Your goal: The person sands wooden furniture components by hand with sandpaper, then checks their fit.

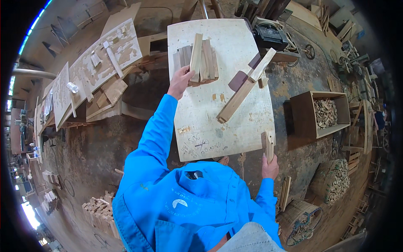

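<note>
My left hand (180,82) grips the near end of a pale wooden strip (196,52). That strip lies against a row of similar wooden strips (208,63) at the far left of a whitish worktable (197,122). Down at the near right corner, my right hand (270,168) is closed around a short wooden piece (269,143), held upright past the table's edge. Between the hands, a long wooden bar (237,100) lies slantwise, with a paler strip (263,65) at its far end. Dark brown sheets (238,80) and a small wooden block (263,82) sit beside them.
A dark motor (270,35) stands against the far right corner of the table. To the right are an open wooden box (302,112) of offcuts and filled baskets (289,218). A cluttered bench (121,31) runs along the left; stacked wood blocks (100,210) lie near left.
</note>
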Available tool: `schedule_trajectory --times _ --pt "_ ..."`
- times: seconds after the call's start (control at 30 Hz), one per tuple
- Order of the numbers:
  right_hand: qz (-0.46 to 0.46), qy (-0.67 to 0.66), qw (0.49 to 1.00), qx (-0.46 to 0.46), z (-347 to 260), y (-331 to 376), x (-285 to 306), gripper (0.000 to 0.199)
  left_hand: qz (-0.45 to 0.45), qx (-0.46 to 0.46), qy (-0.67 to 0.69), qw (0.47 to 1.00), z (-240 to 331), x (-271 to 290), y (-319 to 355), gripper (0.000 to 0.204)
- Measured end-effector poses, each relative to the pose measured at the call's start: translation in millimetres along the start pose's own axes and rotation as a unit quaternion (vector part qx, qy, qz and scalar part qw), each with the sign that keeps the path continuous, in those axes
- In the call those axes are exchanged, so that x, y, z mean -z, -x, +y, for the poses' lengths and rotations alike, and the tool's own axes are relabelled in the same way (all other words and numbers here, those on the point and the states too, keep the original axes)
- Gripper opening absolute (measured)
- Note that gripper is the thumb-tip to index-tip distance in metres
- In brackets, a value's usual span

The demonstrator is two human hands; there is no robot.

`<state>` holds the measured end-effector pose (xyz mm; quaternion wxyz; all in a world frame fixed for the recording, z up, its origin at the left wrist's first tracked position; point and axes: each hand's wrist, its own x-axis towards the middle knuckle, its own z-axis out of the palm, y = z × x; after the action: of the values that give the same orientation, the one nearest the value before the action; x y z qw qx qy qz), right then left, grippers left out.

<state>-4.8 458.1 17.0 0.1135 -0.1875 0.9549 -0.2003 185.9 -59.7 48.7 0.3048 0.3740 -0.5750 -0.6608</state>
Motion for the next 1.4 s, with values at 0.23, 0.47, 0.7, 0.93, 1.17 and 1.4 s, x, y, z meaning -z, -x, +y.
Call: schedule_trajectory --times 0.23,0.47,0.7,0.93,1.17,1.4 --pt "0.003 0.037 0.998 -0.044 -10.3 3.0 3.2 0.047 -0.106 -0.045 0.022 0.993 8.9 -64.5 1.1 0.046" --pt "-0.003 0.051 0.998 -0.048 -8.2 2.2 -0.8 0.045 -0.075 -0.103 -0.091 0.988 -13.7 -115.8 -2.6 0.052" --pt "0.015 -0.008 0.999 -0.041 -20.8 4.8 9.4 0.055 -0.086 -0.165 -0.179 0.966 6.0 -94.0 13.1 0.059" --pt "0.154 -0.060 0.962 0.219 -67.2 -26.5 21.5 0.073 -0.251 -0.073 0.001 0.965 55.9 -67.3 34.3 0.064" --pt "-0.225 -0.290 0.901 0.230 -171.4 -30.3 6.3 0.073 -0.299 -0.016 0.063 0.952 50.8 -80.9 45.8 0.058" --pt "-0.313 -0.354 0.869 0.146 -189.6 -14.2 -21.4 0.047 -0.231 0.062 0.187 0.953 11.9 -103.8 47.1 0.055"
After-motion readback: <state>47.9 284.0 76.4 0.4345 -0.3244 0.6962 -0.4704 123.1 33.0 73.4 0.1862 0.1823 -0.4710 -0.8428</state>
